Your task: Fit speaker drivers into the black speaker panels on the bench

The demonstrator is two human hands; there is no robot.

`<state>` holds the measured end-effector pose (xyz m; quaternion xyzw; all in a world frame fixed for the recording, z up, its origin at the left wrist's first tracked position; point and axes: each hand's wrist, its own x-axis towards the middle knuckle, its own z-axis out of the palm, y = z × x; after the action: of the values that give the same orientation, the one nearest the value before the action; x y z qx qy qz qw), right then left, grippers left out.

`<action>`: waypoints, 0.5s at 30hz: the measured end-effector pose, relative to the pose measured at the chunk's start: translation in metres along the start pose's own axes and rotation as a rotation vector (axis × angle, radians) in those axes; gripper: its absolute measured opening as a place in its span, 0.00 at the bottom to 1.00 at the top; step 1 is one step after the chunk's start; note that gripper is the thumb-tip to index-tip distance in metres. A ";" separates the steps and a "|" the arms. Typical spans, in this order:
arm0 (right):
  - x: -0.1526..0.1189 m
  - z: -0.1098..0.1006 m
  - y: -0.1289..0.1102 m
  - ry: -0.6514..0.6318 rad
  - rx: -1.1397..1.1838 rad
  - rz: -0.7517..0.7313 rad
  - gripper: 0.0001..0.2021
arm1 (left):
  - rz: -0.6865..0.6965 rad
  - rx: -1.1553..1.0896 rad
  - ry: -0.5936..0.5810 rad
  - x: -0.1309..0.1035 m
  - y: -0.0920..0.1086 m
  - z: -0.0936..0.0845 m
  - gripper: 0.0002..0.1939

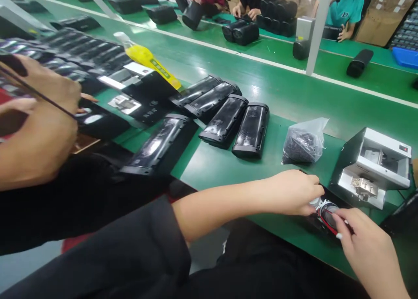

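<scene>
Two hands, left hand (290,192), right hand (365,242), on one small part (326,214) (red-wired), four black housings (225,118) beyond

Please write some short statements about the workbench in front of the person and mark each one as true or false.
1. Both hands, left hand and right hand, are at a small black part with red wires. True.
2. The clear bag of dark pieces lies on a red table. False: the table is green.
3. Four black speaker housings lie side by side beyond the left forearm. True.
4. The yellow bottle stands upright beside the grey and white machine. False: it lies tilted, far to the left of it.
</scene>
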<state>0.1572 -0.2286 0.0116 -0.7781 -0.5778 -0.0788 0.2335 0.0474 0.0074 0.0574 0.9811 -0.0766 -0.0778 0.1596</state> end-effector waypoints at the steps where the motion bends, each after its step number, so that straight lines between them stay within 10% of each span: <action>1: -0.003 -0.004 0.003 0.008 0.012 0.002 0.19 | 0.002 0.030 -0.004 0.003 0.001 0.003 0.13; 11: -0.026 -0.001 0.005 0.115 0.110 0.070 0.12 | -0.134 -0.087 0.106 -0.011 -0.002 0.013 0.23; 15: -0.027 0.001 0.007 0.142 0.122 0.043 0.11 | -0.201 -0.064 -0.063 -0.002 0.006 0.018 0.20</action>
<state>0.1545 -0.2530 -0.0017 -0.7671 -0.5467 -0.0934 0.3224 0.0414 -0.0031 0.0429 0.9753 0.0198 -0.1265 0.1799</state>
